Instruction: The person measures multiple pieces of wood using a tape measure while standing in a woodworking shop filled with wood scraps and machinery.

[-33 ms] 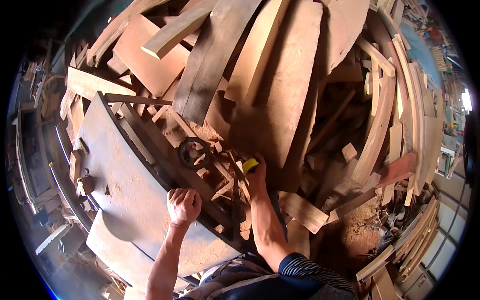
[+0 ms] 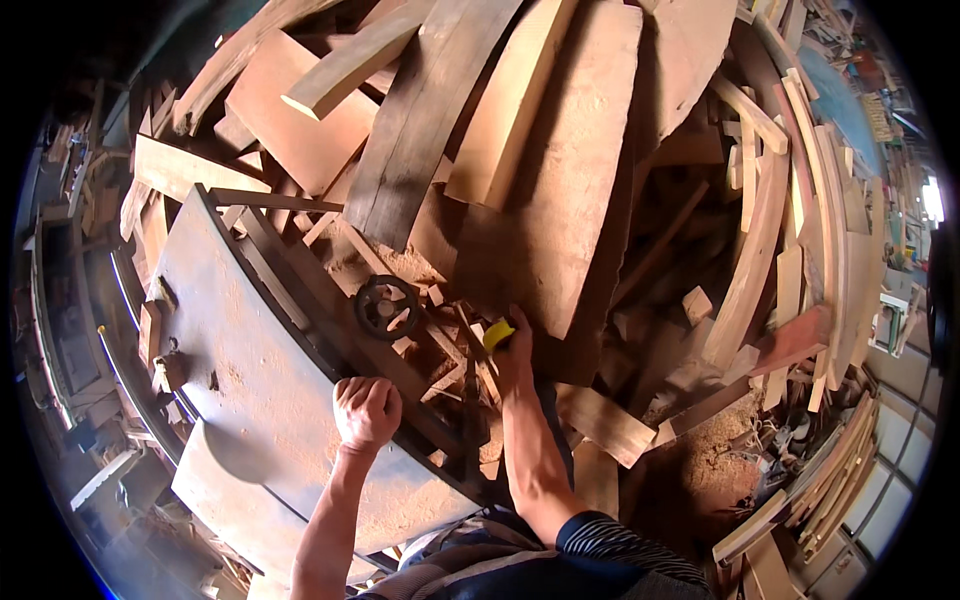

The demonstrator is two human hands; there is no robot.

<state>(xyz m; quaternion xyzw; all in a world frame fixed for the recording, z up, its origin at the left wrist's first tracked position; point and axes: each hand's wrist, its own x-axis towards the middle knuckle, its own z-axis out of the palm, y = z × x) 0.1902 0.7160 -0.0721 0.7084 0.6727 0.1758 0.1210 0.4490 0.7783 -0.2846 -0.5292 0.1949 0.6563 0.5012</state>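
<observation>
Since before, the yellow thing (image 2: 498, 335) tips a bit: nearest, the left hand (image 2: 368, 413) curls into a fist at the counter (image 2: 255, 335) edge, and farther out the right hand (image 2: 516, 348) grips that thing on its left, slanting out rightward, with the big board (image 2: 575, 190) beyond.

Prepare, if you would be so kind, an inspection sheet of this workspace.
Surface: grey table, dusted with sawdust.
Job's things: yellow object, held in the right hand; black handwheel beside the table.
Clutter: planks piled beyond the hands; small wood block to the right.
Hands: right, closed on the yellow object; left hand in a fist at the table's edge.
Cables: none clearly identifiable.
Surroundings: long boards at right; bright patch of light at the far right.
</observation>
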